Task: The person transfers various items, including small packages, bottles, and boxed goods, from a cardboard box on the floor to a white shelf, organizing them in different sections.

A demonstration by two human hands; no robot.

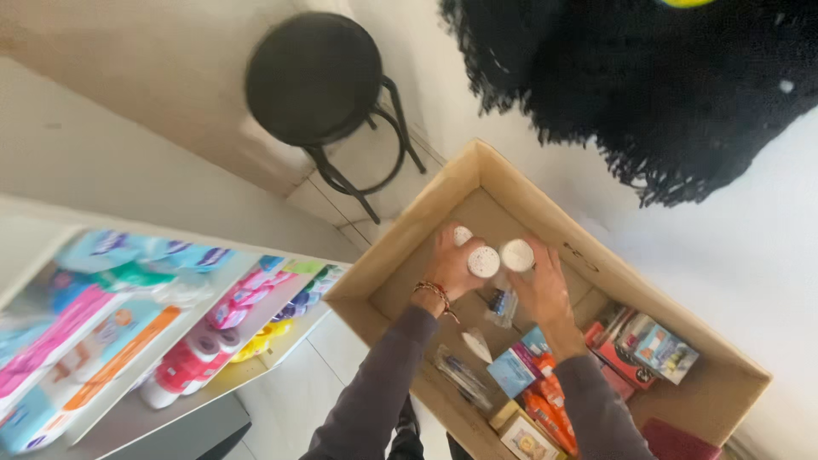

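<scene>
- We see the left hand point(449, 262) closed around two white-capped bottles point(483, 261), fingers wrapped on them, inside the cardboard box point(400, 247).
- The right hand point(541, 288) grips a third white-capped bottle point(517, 255), just beside the other two.
- Below the hands we find small clear packets point(460, 372), a blue packet point(514, 371) and orange packs point(550, 409) on the box floor.
- Outward stand a black stool point(315, 78), a shelf of colourful packages point(128, 332) and a black fringed cloth point(648, 85).

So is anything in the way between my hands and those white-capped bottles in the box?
Nothing visible. The left hand and right hand are already on the bottles inside the box.
</scene>
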